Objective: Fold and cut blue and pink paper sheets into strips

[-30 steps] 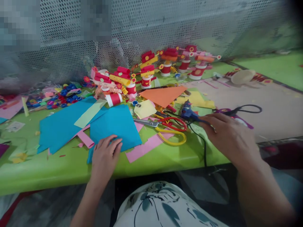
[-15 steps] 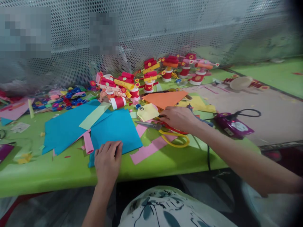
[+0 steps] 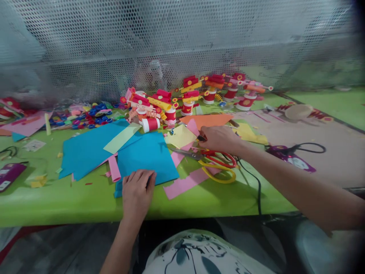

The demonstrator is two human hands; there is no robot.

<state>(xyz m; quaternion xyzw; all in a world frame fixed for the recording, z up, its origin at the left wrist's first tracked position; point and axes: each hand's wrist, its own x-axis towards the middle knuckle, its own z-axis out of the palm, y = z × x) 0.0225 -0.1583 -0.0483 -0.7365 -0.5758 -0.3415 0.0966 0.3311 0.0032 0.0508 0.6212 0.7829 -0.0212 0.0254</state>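
My left hand (image 3: 138,194) is closed, fingers curled over the near edge of a blue paper sheet (image 3: 148,154). My right hand (image 3: 218,139) is pinched around a small dark object (image 3: 202,137), mostly hidden by the fingers, so its kind is unclear. Just below that hand lie scissors with red handles (image 3: 221,158) and another pair with yellow handles (image 3: 225,177). A pale yellow paper piece (image 3: 181,136) is left of my right fingertips. Pink paper strips (image 3: 188,182) lie near the scissors. Behind my right hand is an orange paper sheet (image 3: 209,120).
Red-and-white paper cup figures (image 3: 188,106) stand along the mesh panel (image 3: 176,45). A pile of bottle caps (image 3: 99,114) lies at the back left. On the right is a purple device (image 3: 293,160); a black cable (image 3: 259,190) hangs over the green table's edge (image 3: 199,213).
The view has shifted, moving the scene rightward in frame. My right hand has moved off the scissors' handles, which now show more, with the dark object at its fingertips. My left hand stays on the blue paper.
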